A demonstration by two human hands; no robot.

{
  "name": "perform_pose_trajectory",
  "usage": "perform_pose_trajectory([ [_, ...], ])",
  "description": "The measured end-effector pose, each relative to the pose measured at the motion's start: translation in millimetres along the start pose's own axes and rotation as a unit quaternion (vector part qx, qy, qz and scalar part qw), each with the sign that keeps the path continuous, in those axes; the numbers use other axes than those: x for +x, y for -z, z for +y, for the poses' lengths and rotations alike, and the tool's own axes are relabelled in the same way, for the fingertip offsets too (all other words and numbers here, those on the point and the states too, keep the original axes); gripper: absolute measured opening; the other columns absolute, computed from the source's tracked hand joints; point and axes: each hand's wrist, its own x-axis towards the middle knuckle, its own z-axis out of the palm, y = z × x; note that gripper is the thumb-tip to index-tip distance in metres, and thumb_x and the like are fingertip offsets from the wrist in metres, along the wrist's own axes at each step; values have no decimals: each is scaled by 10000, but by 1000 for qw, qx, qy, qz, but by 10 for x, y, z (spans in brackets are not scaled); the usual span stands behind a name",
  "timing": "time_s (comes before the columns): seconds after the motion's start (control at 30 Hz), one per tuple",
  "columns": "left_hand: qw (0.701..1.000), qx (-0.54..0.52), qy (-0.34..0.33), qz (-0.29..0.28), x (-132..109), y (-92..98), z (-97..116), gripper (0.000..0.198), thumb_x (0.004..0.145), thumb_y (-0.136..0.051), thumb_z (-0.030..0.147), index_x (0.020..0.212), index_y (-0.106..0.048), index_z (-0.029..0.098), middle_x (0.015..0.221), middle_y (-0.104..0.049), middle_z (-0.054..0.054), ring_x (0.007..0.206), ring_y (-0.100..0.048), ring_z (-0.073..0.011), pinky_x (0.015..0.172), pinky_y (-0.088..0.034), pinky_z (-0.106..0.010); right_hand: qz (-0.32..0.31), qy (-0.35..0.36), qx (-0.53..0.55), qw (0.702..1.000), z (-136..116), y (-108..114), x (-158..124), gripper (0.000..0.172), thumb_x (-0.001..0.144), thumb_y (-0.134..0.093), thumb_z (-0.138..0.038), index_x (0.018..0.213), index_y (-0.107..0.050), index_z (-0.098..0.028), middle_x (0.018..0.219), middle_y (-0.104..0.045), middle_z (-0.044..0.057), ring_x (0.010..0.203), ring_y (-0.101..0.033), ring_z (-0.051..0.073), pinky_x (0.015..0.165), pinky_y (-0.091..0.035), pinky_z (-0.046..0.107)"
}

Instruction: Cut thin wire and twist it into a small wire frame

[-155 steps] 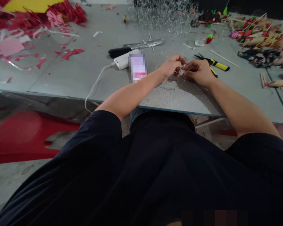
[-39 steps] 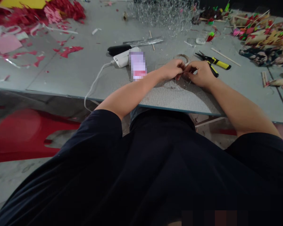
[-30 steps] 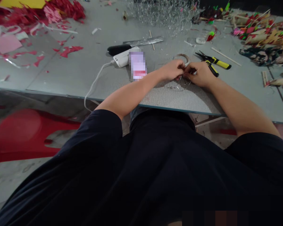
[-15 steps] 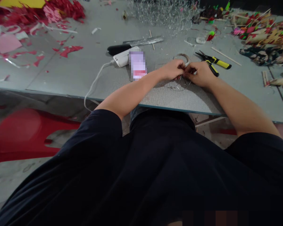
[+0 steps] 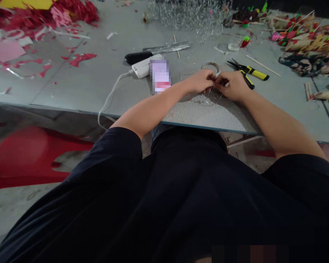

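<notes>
Thin wire, bent in loops, hangs below my fingertips over the table. My left hand pinches it from the left, fingers curled. Meeting it fingertip to fingertip, my right hand pinches the wire from the other side. The exact spot where they grip is hidden by the fingers. Just behind my hands lies a roll of clear tape. Yellow-and-black pliers rest beyond my right hand, jaws pointing left, one handle partly behind that hand.
A phone and a white power bank with a cable lie by my left forearm. Behind them is a black-handled knife. Tangled silvery wire stands at the back, red paper scraps left, small crafts right. A red stool stands below left.
</notes>
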Motion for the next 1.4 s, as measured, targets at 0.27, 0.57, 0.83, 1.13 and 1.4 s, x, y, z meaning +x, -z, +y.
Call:
perform_pose_trajectory([
  [0.27,999,-23,30,25,-81,-19,88,238,1112,-731,67,982,-733,267,800,-693,-33,854,-642,-208,824,-458,-394,6,20,-26,999,-62,8,-36,597,1025,-949,-918,1309,-915,-395,995,-923,56,1233,-850,430,1090,-704,673],
  [0.57,1000,-13,7,18,-34,-21,7,178,1076,-726,104,1016,-700,269,853,-692,-38,770,-633,-199,789,-460,-380,20,48,-71,996,149,-18,44,571,1004,-884,-962,1149,-939,-412,1021,-936,65,1177,-888,467,1083,-699,719],
  [0.83,1000,-7,2,16,-35,-16,-18,193,1066,-694,102,1000,-681,283,862,-689,-38,767,-630,-214,800,-437,-409,15,60,-72,996,366,-32,105,672,1052,-837,-1027,1010,-820,-357,1015,-943,63,992,-764,320,1100,-704,611],
  [1.13,999,35,22,18,-90,0,54,298,1082,-732,54,927,-684,303,755,-689,-28,972,-640,-222,856,-429,-388,12,56,-79,995,344,-38,161,608,883,-927,-1013,963,-883,-412,919,-890,56,957,-862,420,942,-713,668],
  [1.4,996,85,-12,35,-73,-13,50,290,1049,-735,57,918,-668,307,846,-727,-16,999,-732,-234,917,-503,-385,8,41,-72,997,342,-32,161,434,901,-980,-846,1013,-881,-439,918,-878,65,1037,-874,451,1016,-720,708],
])
